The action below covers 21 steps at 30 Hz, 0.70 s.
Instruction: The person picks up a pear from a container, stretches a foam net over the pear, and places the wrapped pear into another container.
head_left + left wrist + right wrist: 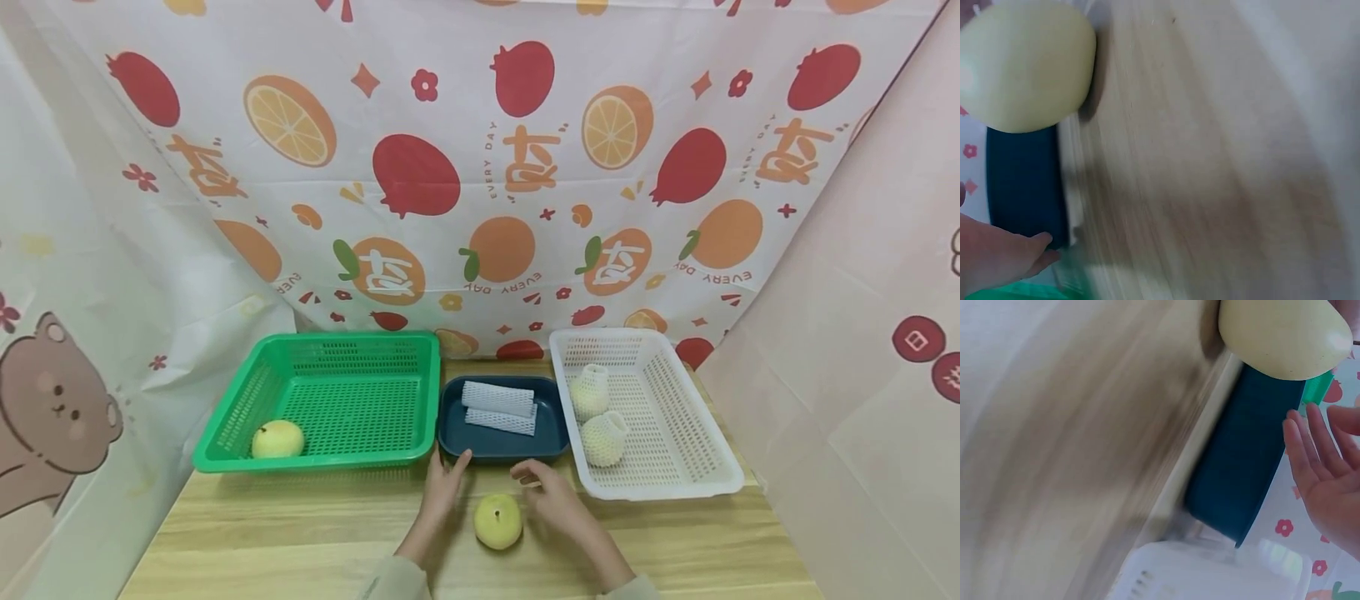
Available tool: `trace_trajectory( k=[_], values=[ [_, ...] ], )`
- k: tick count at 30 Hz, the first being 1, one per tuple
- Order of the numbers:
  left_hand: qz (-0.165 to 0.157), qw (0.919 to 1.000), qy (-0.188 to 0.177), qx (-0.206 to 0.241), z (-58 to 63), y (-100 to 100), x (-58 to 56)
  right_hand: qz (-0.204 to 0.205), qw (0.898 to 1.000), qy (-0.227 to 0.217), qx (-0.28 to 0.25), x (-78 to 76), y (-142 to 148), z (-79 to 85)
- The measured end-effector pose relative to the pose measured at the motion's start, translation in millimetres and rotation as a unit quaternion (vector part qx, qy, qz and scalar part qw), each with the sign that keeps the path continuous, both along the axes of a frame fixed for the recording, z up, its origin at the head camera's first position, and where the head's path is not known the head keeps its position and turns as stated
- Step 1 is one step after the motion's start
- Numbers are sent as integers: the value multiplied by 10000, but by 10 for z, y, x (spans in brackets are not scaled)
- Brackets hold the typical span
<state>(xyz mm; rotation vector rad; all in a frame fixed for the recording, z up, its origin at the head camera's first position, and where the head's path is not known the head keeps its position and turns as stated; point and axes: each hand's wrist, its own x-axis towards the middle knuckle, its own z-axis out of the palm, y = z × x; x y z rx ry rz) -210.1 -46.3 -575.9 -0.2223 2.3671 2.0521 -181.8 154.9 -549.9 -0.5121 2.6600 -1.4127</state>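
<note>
Pear (498, 522) sits loose on the table (300, 533), near side, between left hand (442, 490) and right hand (557, 500). Left thumb wide of its fingers, right fingers loosely bent; both hold nothing. Risk: round pear, unsupported, so a sideways brush could roll it. Bumping the dark tray (555, 433) could shift the foam nets (498, 398).
</note>
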Motion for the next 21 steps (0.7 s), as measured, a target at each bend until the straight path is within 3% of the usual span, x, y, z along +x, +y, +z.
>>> trace_trajectory(
  k=[8, 13, 21],
  values=[
    [564, 9984, -6, 20, -106, 49, -190, -862, 9940, 670, -82, -260, -154, 140],
    [578, 9981, 36, 224, -121, 53, -205, -1098, 9919, 624, 110, -445, -255, 189],
    [554, 9978, 248, 271, -166, 68, -192, -1500, 9850, 561, 639, -822, -369, 136]
  ],
)
